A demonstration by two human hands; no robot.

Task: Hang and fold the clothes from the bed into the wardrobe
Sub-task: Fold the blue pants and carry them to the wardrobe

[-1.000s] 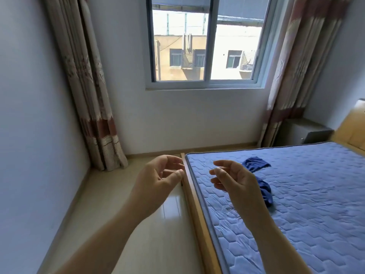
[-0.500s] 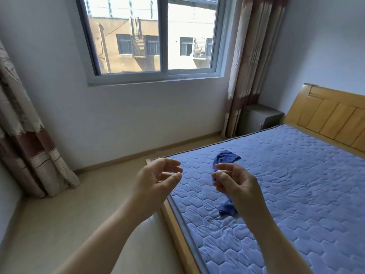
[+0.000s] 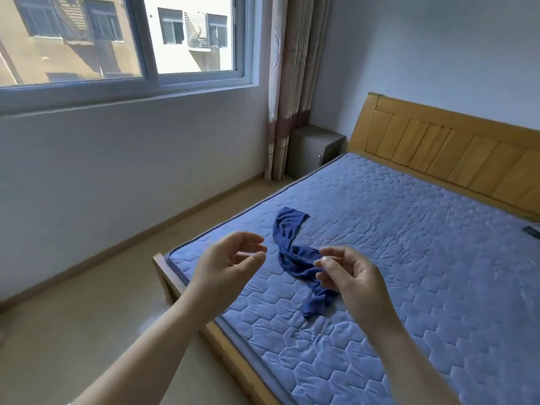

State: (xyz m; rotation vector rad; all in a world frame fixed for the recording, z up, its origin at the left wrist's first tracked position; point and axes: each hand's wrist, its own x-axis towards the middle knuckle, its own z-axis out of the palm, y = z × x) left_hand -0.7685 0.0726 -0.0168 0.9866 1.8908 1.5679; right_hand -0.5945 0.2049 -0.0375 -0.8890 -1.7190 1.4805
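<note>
- The left hand [image 3: 225, 264] is raised over the near corner of the bed. Its fingers are loosely curled, thumb and forefinger apart, and it holds nothing.
- The right hand [image 3: 347, 276] is raised just beside it, its fingers also loosely bent and empty. I cannot tell whether its fingertips brush the cloth behind them.
- The blue garment [image 3: 287, 229] lies in a twisted strip on the bed [image 3: 409, 258]. It runs from beyond the gap between the hands to under the right hand.
- The step in hand, as I judge it, is picking up the garment.
- To do it well, lower both hands and pinch the far end with the left and the near end with the right. Then lift it and shake out the twist before folding.
- The wardrobe is out of view, so the person will likely have to turn away from the bed.
</note>
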